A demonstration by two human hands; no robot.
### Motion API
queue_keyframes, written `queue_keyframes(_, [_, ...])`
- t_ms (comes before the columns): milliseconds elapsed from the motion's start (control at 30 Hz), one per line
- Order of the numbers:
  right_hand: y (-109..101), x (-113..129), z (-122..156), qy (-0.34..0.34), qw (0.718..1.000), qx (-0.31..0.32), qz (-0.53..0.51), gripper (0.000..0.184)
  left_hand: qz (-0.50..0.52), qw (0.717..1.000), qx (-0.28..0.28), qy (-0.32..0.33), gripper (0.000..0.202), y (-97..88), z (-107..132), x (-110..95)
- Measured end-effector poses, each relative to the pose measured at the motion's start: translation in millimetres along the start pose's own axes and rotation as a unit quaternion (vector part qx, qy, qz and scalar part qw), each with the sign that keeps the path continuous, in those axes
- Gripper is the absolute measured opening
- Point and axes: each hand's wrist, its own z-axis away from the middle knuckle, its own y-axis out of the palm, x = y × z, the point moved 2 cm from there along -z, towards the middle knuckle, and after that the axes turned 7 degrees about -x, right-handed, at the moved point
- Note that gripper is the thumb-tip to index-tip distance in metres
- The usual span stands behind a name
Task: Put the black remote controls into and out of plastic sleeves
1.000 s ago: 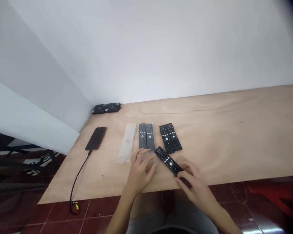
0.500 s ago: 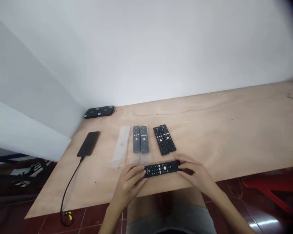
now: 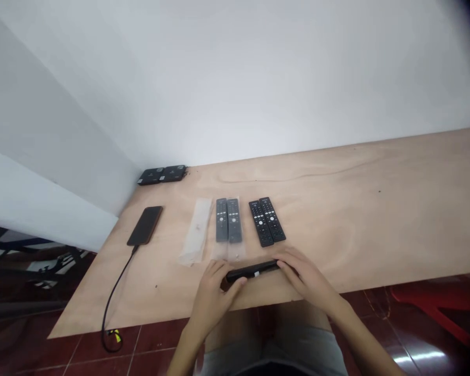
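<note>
A black remote control (image 3: 247, 272) lies across the space between my hands near the front of the table, turned so that its edge or back faces me, with a small white mark on it. My left hand (image 3: 215, 287) grips its left end between fingers and thumb. At the other end, my right hand (image 3: 300, 274) pinches it. Just beyond are two bare black remotes (image 3: 267, 221) side by side. Left of those, two more remotes (image 3: 227, 220) lie in clear plastic sleeves, beside an empty plastic sleeve (image 3: 196, 230).
A dark phone (image 3: 145, 225) lies on the left of the wooden table (image 3: 337, 219), its black cable (image 3: 108, 303) hanging over the front edge. Two black boxes (image 3: 162, 175) sit at the back left corner against the wall. A red chair (image 3: 434, 303) stands at the lower right.
The remote in my hands has rolled over: its button face was showing, and now its edge or back is. The view has shifted slightly.
</note>
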Motion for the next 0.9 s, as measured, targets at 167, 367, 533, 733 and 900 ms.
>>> queue_keyframes(167, [6.3, -0.2, -1.4, -0.009, 0.999, 0.014, 0.041, 0.031, 0.032, 0.999, 0.001, -0.007, 0.029, 1.6, -7.0, -10.8])
queue_keyframes(367, [4.6, -3.9, -2.3, -0.019, 0.998, 0.037, 0.045, 0.028, 0.061, 0.997, 0.028, -0.031, 0.025, -1.0, -9.3, -7.4])
queue_keyframes(533, [8.0, -5.0, -0.5, -0.016, 0.998, 0.034, 0.056, 0.035, 0.002, 0.999, -0.042, 0.004, 0.022, 1.9, -2.8, -1.9])
queue_keyframes(733, [5.5, -2.6, 3.2, -0.038, 0.998, 0.040, 0.042, 0.035, -0.057, 0.996, 0.030, 0.060, 0.050, -2.5, -2.4, -6.8])
queue_keyframes(900, [2.7, -3.6, 3.0, -0.062, 0.996, 0.044, 0.050, 0.046, -0.001, 0.997, 0.069, 0.046, 0.047, -7.3, -7.4, 0.5])
